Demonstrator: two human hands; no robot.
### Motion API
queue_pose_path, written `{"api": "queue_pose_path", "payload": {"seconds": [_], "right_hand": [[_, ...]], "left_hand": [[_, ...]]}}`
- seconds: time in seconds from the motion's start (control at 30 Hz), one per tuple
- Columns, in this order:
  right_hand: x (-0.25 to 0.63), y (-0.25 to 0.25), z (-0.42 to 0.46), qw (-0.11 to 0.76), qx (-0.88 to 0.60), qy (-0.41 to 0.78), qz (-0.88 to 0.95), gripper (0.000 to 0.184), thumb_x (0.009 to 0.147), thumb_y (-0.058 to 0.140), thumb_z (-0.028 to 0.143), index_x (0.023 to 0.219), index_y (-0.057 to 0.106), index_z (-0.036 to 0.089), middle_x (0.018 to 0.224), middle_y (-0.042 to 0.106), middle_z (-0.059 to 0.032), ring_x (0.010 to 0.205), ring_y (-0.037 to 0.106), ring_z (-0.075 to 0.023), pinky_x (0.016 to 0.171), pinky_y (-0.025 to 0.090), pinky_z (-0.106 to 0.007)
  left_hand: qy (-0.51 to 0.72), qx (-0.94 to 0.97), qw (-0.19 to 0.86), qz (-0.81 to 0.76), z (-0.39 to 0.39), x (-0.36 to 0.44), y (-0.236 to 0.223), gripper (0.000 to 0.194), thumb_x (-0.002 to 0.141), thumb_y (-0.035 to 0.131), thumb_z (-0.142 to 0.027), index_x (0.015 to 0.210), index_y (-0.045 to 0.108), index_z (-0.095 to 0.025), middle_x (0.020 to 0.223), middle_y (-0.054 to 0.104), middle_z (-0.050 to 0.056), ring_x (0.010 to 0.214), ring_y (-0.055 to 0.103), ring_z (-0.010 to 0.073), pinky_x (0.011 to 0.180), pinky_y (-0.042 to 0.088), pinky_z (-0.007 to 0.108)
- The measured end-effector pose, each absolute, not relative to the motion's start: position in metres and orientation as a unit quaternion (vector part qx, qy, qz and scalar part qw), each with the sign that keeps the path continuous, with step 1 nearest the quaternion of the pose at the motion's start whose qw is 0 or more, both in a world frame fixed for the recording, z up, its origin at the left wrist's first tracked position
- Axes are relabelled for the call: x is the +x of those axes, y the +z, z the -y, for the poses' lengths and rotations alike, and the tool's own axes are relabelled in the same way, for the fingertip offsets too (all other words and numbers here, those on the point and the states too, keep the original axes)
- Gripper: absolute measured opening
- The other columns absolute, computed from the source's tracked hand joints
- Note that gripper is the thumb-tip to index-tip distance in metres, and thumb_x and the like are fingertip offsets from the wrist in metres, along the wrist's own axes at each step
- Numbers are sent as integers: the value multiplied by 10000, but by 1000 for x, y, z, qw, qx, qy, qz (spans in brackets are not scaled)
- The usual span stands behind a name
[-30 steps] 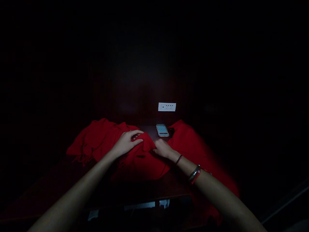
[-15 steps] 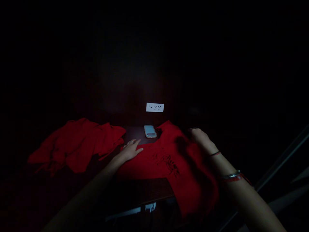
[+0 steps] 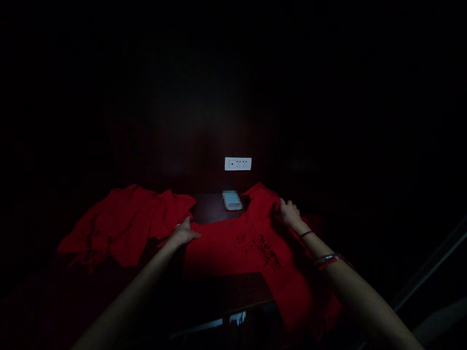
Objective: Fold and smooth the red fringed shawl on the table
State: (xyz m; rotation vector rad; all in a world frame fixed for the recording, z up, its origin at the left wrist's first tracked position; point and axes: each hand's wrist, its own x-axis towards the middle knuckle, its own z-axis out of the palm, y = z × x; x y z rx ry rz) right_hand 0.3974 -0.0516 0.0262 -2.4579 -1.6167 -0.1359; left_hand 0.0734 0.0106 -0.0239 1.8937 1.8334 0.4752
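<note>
A red fringed scarf (image 3: 219, 248) lies spread over the dark table, its right part hanging past the front edge. Dark-looking fringe runs across its middle. My left hand (image 3: 185, 233) rests at the scarf's left edge, thumb stretched out over the cloth and apart from the fingers, which are partly in shadow. At the right, my right hand (image 3: 290, 214) has its fingers closed on a raised fold of the same scarf. A second red fringed cloth (image 3: 124, 223) lies in a crumpled heap just left of my left hand.
A phone (image 3: 232, 200) with a lit, blurred screen lies at the back of the table (image 3: 209, 206). Behind it, a white socket panel (image 3: 238, 164) is set in the dark wall. The table's front edge (image 3: 251, 301) shows below the scarf. Surroundings are very dark.
My left hand has moved left and slightly down to the scarf's edge. My right hand has come inward and down onto the scarf's fold. The view has shifted slightly.
</note>
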Motion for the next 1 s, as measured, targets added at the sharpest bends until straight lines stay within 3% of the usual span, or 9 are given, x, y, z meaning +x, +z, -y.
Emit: {"api": "queue_pose_path", "payload": {"seconds": [0.1,0.23,0.4,0.47,0.57,0.67,0.8,0.9,1.0], "right_hand": [[350,15,69,127,-666,4,735,640,730,484,405,1249,280,90,1198,394,-192,1103,379,-254,876,318,-354],[281,-5,86,82,-499,97,857,945,574,570,572,1312,146,159,1294,299,-154,1156,306,-273,916,278,-379],[289,8,79,37,-642,-37,765,655,712,461,516,1254,302,183,1217,393,-171,1096,369,-300,859,293,-446],[321,14,74,-23,-742,-78,666,715,639,590,432,1248,307,186,1211,390,-186,1078,380,-324,827,307,-463],[364,15,73,-84,-772,-24,630,542,673,564,320,1176,405,193,1100,495,-151,975,485,-268,728,390,-352],[387,20,76,-55,-747,-32,662,264,759,409,190,979,551,155,952,566,-119,873,538,-200,662,400,-258],[406,59,82,60,-739,-165,650,250,741,373,97,889,570,136,913,538,-108,809,522,-162,662,393,-229],[429,93,90,157,-732,-288,596,256,786,332,135,901,561,130,965,488,-122,917,450,-201,727,387,-275],[443,102,94,82,-781,-252,566,269,792,335,138,925,567,109,1058,447,-166,1035,361,-295,770,367,-405]], "left_hand": [[258,671,333,-610,-9,70,-18,629,659,534,-222,1221,276,-111,1167,473,121,1015,489,186,788,414,246],[297,644,391,-587,-7,78,-3,597,707,490,-287,1227,256,-111,1119,512,122,921,545,179,706,455,253],[270,691,299,-600,-15,79,-2,666,642,559,-225,1230,280,-84,1186,450,153,1033,471,227,816,399,287],[229,712,264,-608,-16,75,-11,680,622,573,-207,1227,292,-74,1208,427,164,1068,440,242,850,373,298],[205,716,269,-611,-16,71,-25,661,619,568,-178,1220,309,-83,1192,451,153,1050,462,220,839,381,275],[232,703,287,-607,-19,66,-31,657,611,566,-154,1215,319,-82,1166,479,137,1008,496,197,816,395,247],[276,698,295,-591,-25,54,-27,693,620,578,-235,1234,291,-94,1104,524,114,959,523,201,781,420,272],[282,708,290,-580,-25,50,-26,697,635,567,-280,1242,273,-102,1140,497,121,976,513,200,795,411,274],[247,729,276,-576,-22,55,-27,687,634,551,-259,1243,272,-110,1210,437,124,1048,464,197,844,373,251]]}}
